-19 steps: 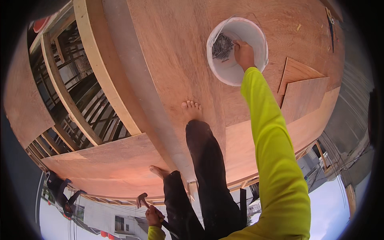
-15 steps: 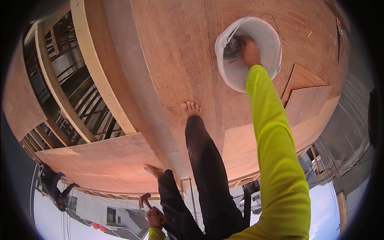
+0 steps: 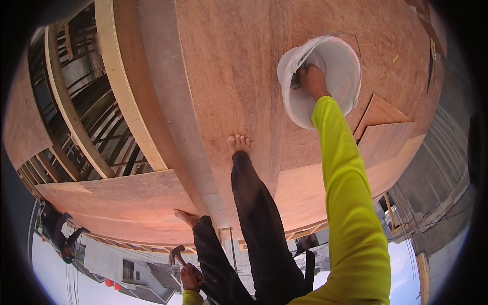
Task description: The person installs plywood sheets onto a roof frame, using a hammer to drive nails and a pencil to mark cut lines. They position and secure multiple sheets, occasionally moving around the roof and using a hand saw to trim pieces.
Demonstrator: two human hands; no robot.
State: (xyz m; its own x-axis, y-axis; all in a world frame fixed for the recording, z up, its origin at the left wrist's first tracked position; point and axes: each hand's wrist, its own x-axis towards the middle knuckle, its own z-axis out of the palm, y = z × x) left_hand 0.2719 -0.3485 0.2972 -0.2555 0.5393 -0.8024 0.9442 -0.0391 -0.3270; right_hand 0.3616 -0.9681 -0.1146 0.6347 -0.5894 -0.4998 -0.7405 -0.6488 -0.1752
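Gripping a hammer [image 3: 177, 255], the left hand [image 3: 191, 277] curls closed; the right hand [image 3: 314, 81], inside a bucket [image 3: 339, 77], has an unclear grasp.

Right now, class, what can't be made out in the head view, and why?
All in the head view:
Right hand: fingertips, hidden by the hand itself inside the bucket.
Dark contents: partly covered by that hand.
Hammer: gripped part, hidden by the left hand.
Distant person: details, too small and dark.
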